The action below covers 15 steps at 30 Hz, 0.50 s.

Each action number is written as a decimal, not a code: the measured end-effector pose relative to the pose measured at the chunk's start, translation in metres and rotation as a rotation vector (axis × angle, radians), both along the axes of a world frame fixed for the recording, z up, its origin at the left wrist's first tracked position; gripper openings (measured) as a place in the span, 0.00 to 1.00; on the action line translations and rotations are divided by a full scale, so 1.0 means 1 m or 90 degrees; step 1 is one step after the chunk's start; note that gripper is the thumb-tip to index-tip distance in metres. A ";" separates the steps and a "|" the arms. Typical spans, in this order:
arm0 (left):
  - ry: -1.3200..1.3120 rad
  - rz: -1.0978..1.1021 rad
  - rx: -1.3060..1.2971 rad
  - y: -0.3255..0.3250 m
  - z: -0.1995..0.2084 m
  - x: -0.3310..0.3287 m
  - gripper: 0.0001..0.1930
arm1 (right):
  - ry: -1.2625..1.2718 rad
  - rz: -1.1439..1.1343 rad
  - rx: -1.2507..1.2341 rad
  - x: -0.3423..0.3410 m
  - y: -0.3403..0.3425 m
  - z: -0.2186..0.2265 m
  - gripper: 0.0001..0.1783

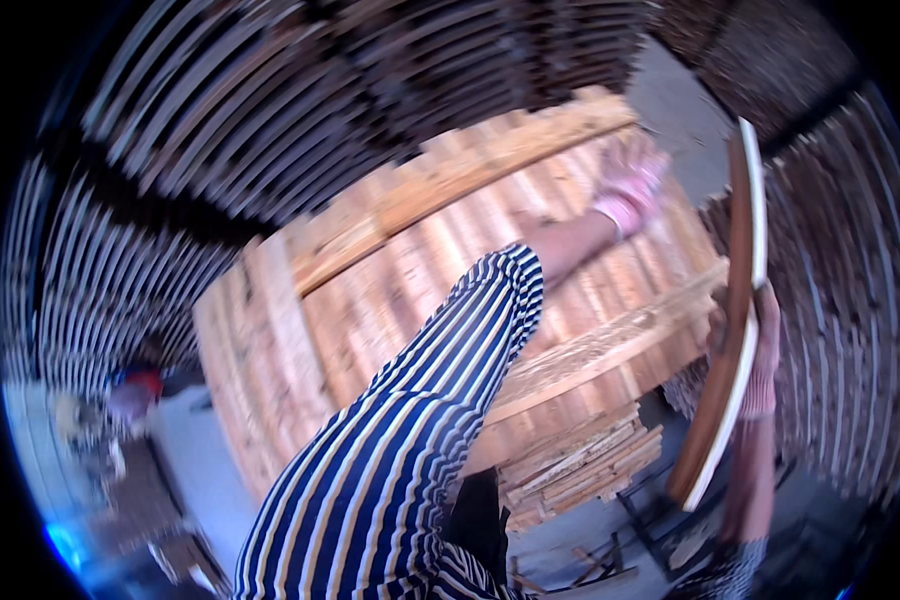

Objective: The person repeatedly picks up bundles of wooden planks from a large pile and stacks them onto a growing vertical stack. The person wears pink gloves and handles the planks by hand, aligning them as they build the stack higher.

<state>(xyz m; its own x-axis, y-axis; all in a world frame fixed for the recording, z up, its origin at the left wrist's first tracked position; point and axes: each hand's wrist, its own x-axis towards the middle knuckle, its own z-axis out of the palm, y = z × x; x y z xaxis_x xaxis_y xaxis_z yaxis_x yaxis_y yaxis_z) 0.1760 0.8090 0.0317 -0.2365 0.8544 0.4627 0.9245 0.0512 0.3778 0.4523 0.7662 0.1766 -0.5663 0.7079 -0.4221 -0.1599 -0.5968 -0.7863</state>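
My left arm, in a striped sleeve, reaches across a broad layer of light wooden planks [420,290] laid side by side. My left hand [632,185], in a pink glove, is over the far right part of the planks. It is blurred, but its fingers look spread and nothing shows in them. Whether it touches the wood I cannot tell. At the right, my gloved right hand [765,345] grips a long wooden board [742,250] around its middle. That board stands on edge, with a brown face and a pale edge, beside the planks. Some right fingers are behind it.
Two crosswise wooden strips [470,205] lie over the planks. Below the near edge is a stack of shorter wood pieces [580,465]. Tall stacks of boards [370,90] rise at the far side, left and right. A person [135,390] is at the far left.
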 end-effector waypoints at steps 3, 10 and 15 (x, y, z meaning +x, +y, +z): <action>-0.144 -0.092 -0.080 -0.090 0.050 0.017 0.39 | 0.176 0.042 -0.028 0.018 -0.034 -0.030 0.32; -0.077 0.597 -0.028 -0.472 0.136 -0.162 0.38 | 0.184 0.152 -0.111 -0.032 -0.091 -0.038 0.36; -0.569 0.929 -0.176 -0.766 0.114 -0.201 0.57 | -0.062 0.260 0.120 -0.115 -0.163 -0.002 0.32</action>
<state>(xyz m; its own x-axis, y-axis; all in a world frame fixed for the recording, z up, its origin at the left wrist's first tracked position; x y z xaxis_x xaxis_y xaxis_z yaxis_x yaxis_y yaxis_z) -0.0248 0.0433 0.1456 -0.9044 -0.2541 -0.3427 -0.4113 0.7328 0.5421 0.3368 0.6033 0.1746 -0.7793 0.5039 -0.3724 0.1390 -0.4406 -0.8869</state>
